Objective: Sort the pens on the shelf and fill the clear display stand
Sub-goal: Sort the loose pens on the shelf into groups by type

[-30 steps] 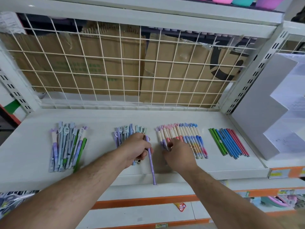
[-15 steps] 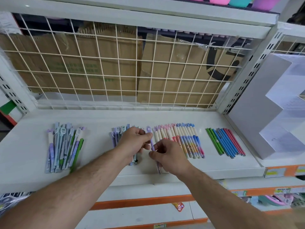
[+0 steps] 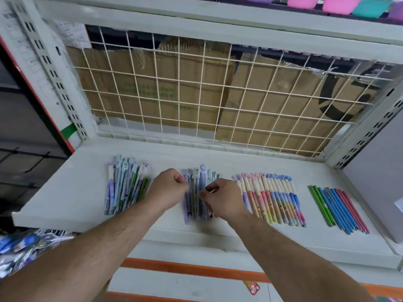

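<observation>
Reaching onto the white metal shelf (image 3: pixel 65 192), we bring both hands to the pile of purple and grey pens (image 3: pixel 197 192) lying near the middle of the board. Our left hand (image 3: pixel 169 188) curls its fingers against the pile's left edge, and our right hand (image 3: pixel 222 199) curls over its right side; blur hides whether either pinches a pen. A mixed pile of lilac, blue and green pens (image 3: pixel 126 186) lies to the left, a row of cream-topped pink and blue pens (image 3: pixel 272 199) just right, and slim green, blue and red pens (image 3: pixel 338 208) farther right.

white shelf (image 3: pixel 65 192) — purple-green pen bundle (image 3: pixel 126 186) | lilac pen bundle (image 3: pixel 197 185) | pastel row (image 3: pixel 272 199) | green-blue-red row (image 3: pixel 338 208)
</observation>
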Demonstrator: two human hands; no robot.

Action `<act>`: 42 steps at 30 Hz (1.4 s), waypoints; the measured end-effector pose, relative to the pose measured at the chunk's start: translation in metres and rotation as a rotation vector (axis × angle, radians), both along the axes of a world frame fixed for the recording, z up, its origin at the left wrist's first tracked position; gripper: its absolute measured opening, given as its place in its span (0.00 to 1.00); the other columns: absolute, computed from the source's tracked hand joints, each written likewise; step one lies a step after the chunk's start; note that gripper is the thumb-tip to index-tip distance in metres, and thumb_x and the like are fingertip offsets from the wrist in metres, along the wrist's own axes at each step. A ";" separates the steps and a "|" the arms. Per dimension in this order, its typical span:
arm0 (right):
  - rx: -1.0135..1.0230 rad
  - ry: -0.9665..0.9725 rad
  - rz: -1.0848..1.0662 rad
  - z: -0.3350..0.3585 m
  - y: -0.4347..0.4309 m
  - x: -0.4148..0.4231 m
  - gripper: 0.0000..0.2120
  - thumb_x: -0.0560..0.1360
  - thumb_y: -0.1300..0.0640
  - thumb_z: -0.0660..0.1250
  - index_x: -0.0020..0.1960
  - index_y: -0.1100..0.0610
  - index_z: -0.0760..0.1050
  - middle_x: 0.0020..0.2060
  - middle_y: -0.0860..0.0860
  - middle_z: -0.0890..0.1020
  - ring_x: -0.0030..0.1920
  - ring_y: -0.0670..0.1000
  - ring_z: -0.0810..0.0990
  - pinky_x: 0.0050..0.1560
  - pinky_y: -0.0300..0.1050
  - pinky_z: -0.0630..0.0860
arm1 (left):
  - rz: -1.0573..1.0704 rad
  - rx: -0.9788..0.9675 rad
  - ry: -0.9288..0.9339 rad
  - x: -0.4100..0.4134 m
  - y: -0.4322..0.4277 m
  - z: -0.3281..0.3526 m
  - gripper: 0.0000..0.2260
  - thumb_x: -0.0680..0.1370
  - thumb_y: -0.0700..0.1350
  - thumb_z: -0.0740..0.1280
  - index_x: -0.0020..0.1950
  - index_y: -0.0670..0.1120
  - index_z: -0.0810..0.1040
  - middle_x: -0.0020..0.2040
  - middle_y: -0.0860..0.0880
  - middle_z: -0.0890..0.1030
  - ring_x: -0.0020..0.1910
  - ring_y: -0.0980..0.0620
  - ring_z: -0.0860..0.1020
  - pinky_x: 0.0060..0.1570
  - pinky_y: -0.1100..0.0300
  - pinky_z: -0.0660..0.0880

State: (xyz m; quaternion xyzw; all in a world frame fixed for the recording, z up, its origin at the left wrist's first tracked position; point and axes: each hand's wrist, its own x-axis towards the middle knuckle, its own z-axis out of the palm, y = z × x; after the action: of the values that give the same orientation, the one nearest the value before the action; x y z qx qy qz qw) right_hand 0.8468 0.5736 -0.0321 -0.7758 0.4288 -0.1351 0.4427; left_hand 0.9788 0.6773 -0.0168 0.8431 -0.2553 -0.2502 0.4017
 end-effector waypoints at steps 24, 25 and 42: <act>-0.461 0.115 0.085 0.004 0.039 0.043 0.05 0.75 0.52 0.66 0.42 0.52 0.75 0.41 0.46 0.78 0.40 0.50 0.75 0.37 0.43 0.70 | -0.143 0.479 -0.851 0.063 0.052 -0.003 0.16 0.79 0.53 0.61 0.62 0.45 0.73 0.56 0.46 0.78 0.55 0.45 0.79 0.48 0.56 0.74; -0.459 0.118 0.084 0.003 0.040 0.044 0.05 0.75 0.52 0.66 0.42 0.52 0.76 0.41 0.46 0.78 0.40 0.50 0.76 0.38 0.43 0.71 | -0.156 0.501 -0.843 0.065 0.054 -0.003 0.16 0.79 0.53 0.61 0.61 0.46 0.73 0.55 0.47 0.79 0.54 0.45 0.79 0.46 0.57 0.72; -0.378 0.034 0.082 0.004 0.042 0.045 0.06 0.75 0.54 0.67 0.39 0.50 0.75 0.39 0.46 0.80 0.39 0.47 0.78 0.41 0.47 0.77 | -0.332 0.674 -0.652 0.069 0.031 -0.007 0.04 0.77 0.47 0.65 0.51 0.51 0.75 0.46 0.49 0.79 0.47 0.47 0.79 0.42 0.59 0.69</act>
State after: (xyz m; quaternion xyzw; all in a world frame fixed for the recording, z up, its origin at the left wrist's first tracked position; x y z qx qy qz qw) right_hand 0.8916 0.6158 -0.0278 -0.8641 0.3714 -0.1819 0.2867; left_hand 1.0480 0.7087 -0.0240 0.9084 -0.4034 -0.1029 -0.0392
